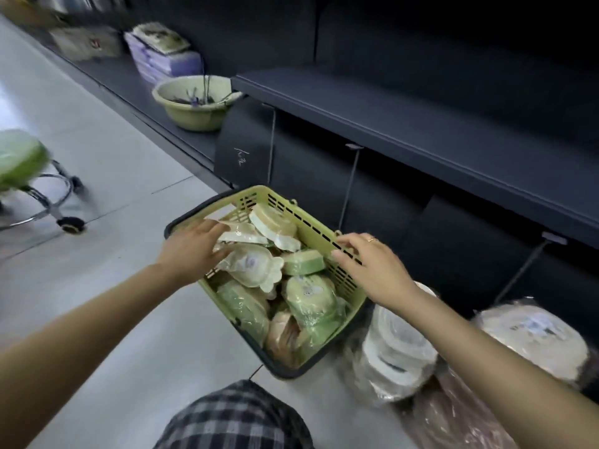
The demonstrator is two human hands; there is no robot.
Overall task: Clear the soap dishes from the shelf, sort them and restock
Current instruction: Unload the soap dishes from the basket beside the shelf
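Reaching: your left hand (194, 246) hovers over the pale green slotted plastic basket (327, 234) on the grey floor (107, 150), fingers apart and straight, touching a wrapped dish.
Right hand (369, 264): your fingers curl loosely over the basket's far rim.
Soap dishes (259, 264): cream and green, plastic-wrapped, piled inside the basket.
Shelf: the dark metal shelf (421, 124) stands just beyond the basket.

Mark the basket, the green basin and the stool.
basket (319, 236): head view, slotted far wall.
green basin (194, 119): head view, outer wall below the rim.
stool (19, 158): head view, green seat cushion.
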